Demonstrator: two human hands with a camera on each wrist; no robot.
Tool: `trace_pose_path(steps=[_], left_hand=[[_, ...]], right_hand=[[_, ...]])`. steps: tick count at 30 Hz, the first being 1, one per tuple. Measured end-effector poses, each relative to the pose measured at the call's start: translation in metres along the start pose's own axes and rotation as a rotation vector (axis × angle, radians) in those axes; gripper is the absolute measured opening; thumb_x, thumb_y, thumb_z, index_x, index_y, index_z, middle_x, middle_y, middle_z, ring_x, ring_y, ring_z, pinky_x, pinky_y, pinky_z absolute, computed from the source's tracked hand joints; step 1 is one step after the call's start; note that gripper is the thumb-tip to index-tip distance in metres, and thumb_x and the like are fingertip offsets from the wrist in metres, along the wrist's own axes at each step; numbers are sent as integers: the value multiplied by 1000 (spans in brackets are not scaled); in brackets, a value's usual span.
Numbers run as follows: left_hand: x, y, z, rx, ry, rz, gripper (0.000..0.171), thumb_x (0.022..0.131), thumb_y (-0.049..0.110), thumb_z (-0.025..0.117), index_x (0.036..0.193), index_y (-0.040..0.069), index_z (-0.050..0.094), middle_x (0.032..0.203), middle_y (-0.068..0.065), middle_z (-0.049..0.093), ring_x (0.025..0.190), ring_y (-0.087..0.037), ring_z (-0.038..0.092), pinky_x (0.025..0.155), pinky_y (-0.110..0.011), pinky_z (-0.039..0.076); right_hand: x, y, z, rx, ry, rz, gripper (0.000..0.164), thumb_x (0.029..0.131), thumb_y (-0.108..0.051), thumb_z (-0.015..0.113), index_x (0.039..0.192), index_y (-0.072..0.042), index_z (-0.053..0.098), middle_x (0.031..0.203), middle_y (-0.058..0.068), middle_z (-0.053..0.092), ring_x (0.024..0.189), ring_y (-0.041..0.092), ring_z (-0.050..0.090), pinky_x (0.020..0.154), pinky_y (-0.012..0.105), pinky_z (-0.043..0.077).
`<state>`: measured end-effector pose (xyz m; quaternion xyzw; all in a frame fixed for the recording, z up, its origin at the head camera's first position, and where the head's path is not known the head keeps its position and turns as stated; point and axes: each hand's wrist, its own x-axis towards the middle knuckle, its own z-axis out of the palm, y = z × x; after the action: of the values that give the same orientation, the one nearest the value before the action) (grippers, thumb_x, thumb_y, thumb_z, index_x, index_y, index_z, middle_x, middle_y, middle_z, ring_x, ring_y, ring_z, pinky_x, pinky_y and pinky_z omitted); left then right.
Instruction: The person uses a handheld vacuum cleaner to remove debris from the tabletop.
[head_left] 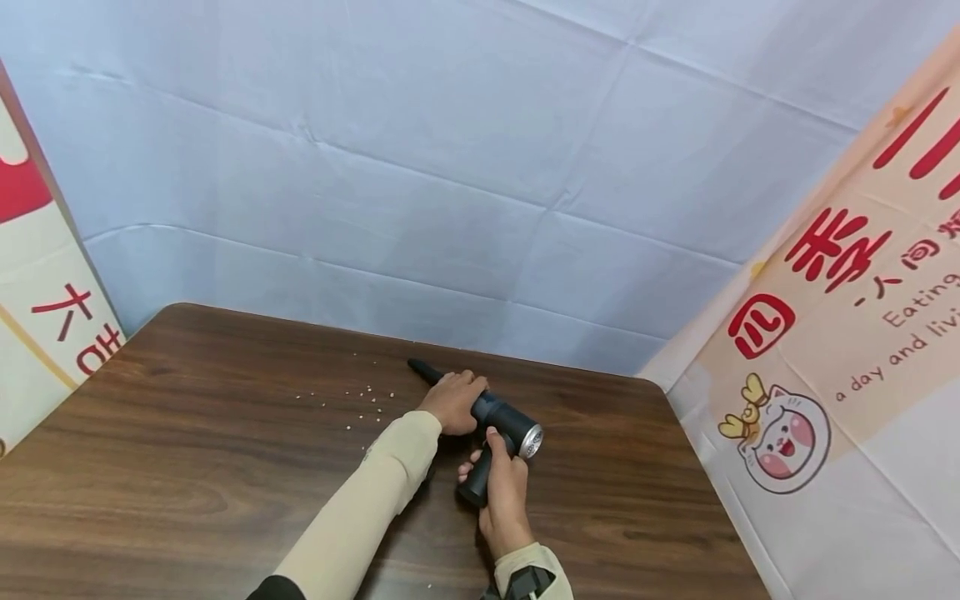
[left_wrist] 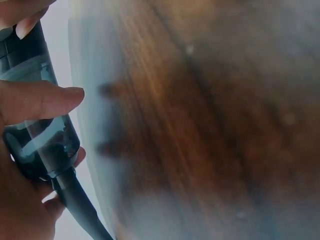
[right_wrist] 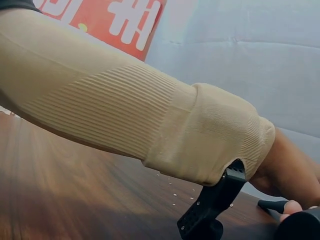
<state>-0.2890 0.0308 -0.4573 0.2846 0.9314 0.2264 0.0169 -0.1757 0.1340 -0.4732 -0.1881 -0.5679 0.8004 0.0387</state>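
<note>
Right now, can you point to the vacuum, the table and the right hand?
Vacuum (head_left: 512, 421), head view: its dark barrel.
Table (head_left: 225, 433), head view: bare wooden top.
Right hand (head_left: 507, 493), head view: below its thumb.

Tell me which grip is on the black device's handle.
The right grip, curled around the handle; the left grip instead holds the barrel, nearer the nozzle.

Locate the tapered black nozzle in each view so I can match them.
Head: the nozzle is below centre, slightly left, tip toward the upper left.
Left wrist: lower left, running to the bottom edge.
Right wrist: lower right, tip pointing left.
Shared landmark: the brown wood-grain table.
</note>
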Motion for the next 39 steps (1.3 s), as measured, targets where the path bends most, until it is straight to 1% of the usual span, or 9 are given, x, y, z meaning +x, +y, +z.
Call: trace_pose_path(steps=[3, 8, 13, 18, 23, 26, 29, 33, 39], left_hand=[[-3, 1, 0, 13, 14, 1, 44, 90, 8, 70, 131, 15, 58, 124, -10, 57, 117, -32, 54, 108, -44, 40], [-7, 5, 2, 31, 5, -7, 44, 90, 9, 71, 131, 15, 58, 123, -9, 57, 112, -29, 56, 109, -44, 38], [-11, 13, 6, 80, 5, -3, 46, 91, 13, 72, 134, 15, 57, 123, -8, 58, 109, -25, 56, 107, -43, 39], [-18, 25, 8, 117, -8, 4, 52, 91, 18, 72, 140, 13, 55, 125, -8, 58, 112, -26, 58, 105, -44, 40], [-26, 36, 11, 135, -12, -4, 57, 91, 20, 74, 144, 13, 52, 130, -10, 58, 113, -26, 59, 101, -43, 41], [-30, 41, 14, 139, -15, -4, 59, 91, 21, 74, 145, 12, 52, 133, -10, 57, 116, -27, 59, 102, -44, 42], [-34, 45, 15, 144, -22, 3, 59, 91, 22, 75, 144, 12, 52, 133, -11, 58, 117, -27, 59, 105, -46, 42], [-40, 52, 13, 154, -32, 4, 60, 90, 24, 76, 143, 11, 52, 129, -10, 59, 113, -26, 60, 103, -46, 44], [-48, 56, 9, 140, -52, -30, 63, 89, 25, 79, 143, 11, 51, 132, -12, 58, 114, -29, 61, 102, -48, 45]], right_hand=[[-1, 0, -2, 0, -10, 10, 56, 104, -35, 57, 139, 4, 40, 77, 7, 56, 55, 14, 60, 53, 30, 55], [-4, -3, -8, -16, -21, 25, 56, 104, -34, 58, 139, 5, 39, 76, 6, 55, 54, 14, 60, 52, 30, 54], [-9, -9, -21, -37, -53, 46, 54, 103, -35, 58, 131, 8, 41, 74, 5, 55, 54, 13, 59, 52, 29, 54], [-15, -17, -38, -81, -79, 88, 50, 103, -35, 58, 123, 8, 44, 74, 4, 55, 54, 12, 58, 54, 27, 53], [-22, -24, -52, -135, -108, 113, 51, 103, -38, 59, 125, 5, 42, 74, 2, 55, 56, 10, 58, 55, 26, 53], [-25, -28, -59, -149, -126, 132, 51, 102, -39, 60, 124, 3, 42, 75, 1, 55, 56, 10, 57, 54, 25, 53], [-29, -31, -66, -157, -146, 162, 49, 102, -40, 60, 119, 3, 44, 74, 1, 55, 57, 10, 56, 54, 24, 52], [-31, -36, -74, -165, -189, 203, 47, 102, -40, 60, 113, 4, 47, 73, -1, 55, 57, 9, 56, 55, 23, 52], [-33, -40, -81, -186, -263, 232, 46, 101, -42, 60, 110, 2, 49, 72, -2, 54, 57, 8, 55, 56, 23, 51]])
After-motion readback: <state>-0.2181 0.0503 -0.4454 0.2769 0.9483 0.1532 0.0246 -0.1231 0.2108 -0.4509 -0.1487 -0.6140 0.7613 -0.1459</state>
